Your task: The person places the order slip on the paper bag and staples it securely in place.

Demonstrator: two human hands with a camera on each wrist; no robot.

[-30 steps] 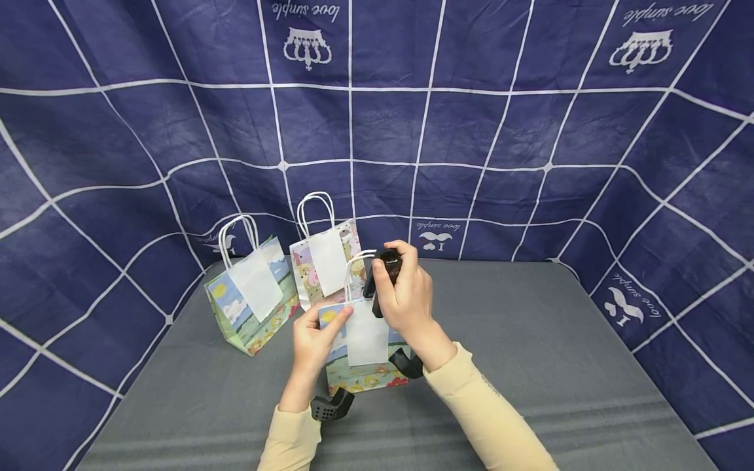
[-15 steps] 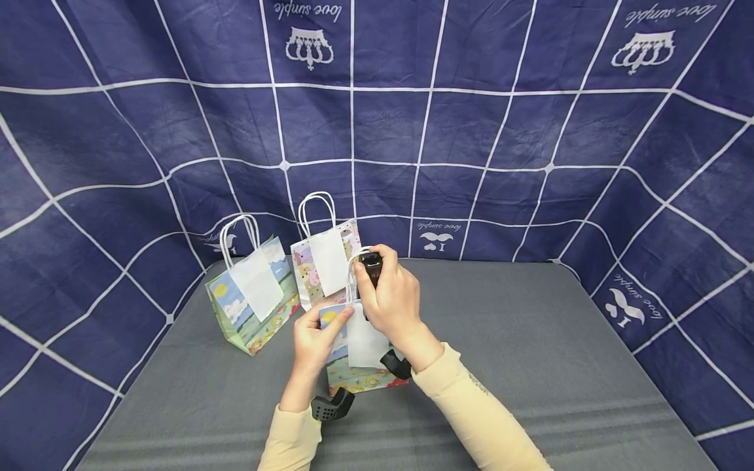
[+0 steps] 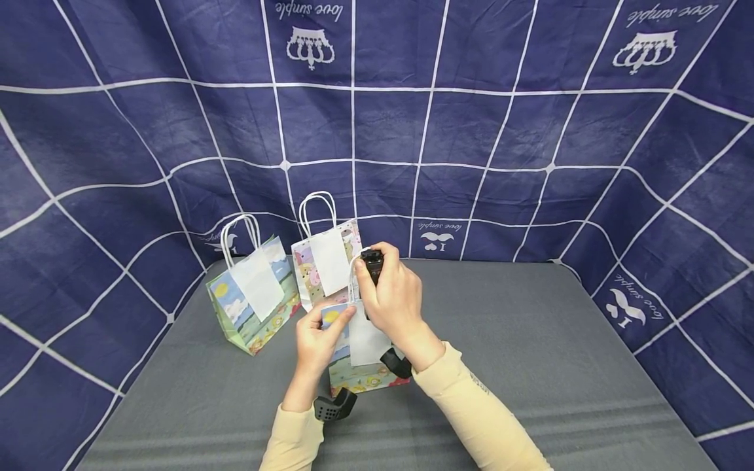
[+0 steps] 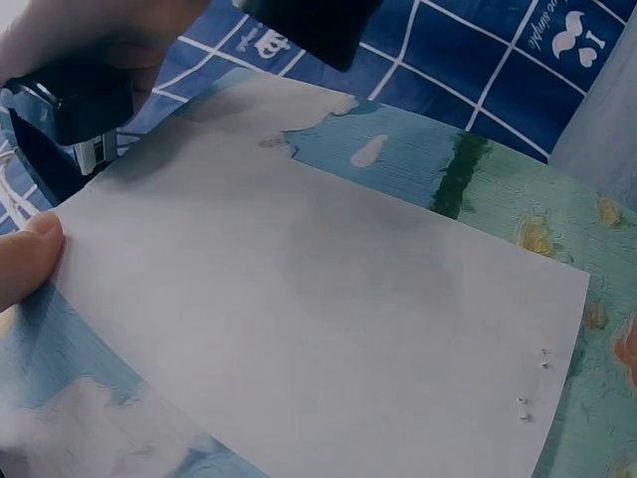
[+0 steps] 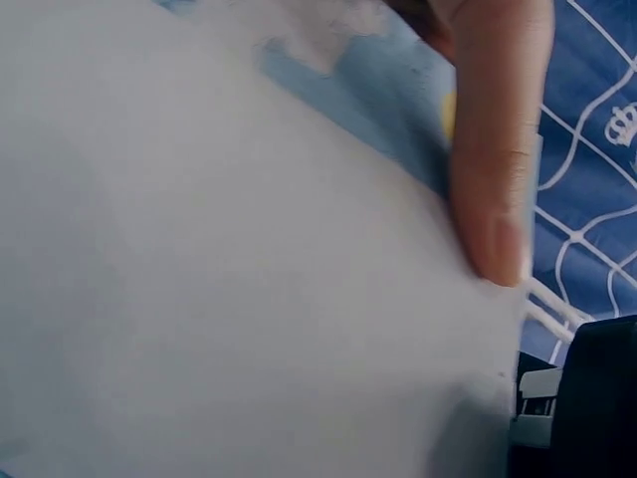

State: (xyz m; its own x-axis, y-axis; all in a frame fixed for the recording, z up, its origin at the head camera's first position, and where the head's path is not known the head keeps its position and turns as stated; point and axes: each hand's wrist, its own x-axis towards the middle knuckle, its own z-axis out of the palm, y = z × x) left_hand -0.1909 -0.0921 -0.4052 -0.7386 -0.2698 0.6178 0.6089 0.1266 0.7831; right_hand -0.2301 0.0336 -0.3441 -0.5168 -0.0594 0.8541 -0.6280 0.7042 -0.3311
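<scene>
A small paper gift bag (image 3: 368, 381), printed with sky and flowers, stands in front of me with a white paper sheet (image 3: 366, 347) over its face. My left hand (image 3: 315, 337) pinches the bag's top left corner, thumb at the sheet's upper edge. A black stapler (image 3: 372, 260) is gripped in my right hand (image 3: 393, 296). In the left wrist view, the stapler's mouth (image 4: 96, 149) is right at the top edge of the sheet and bag. Small staple ends (image 4: 524, 408) show near the sheet's bottom edge. My right hand hides part of the bag and its handles.
To the left stands a similar landscape gift bag (image 3: 277, 330) with white handles and a white sheet. A cartoon-print bag (image 3: 306, 271) stands just behind the held one. Blue grid-patterned cloth (image 3: 459, 131) walls the grey tabletop (image 3: 530, 340) at the back and sides.
My right hand has brought the stapler left and turned it upright at the bag's top edge. Over the last half second it has hardly moved. My left hand keeps its pinch on the bag.
</scene>
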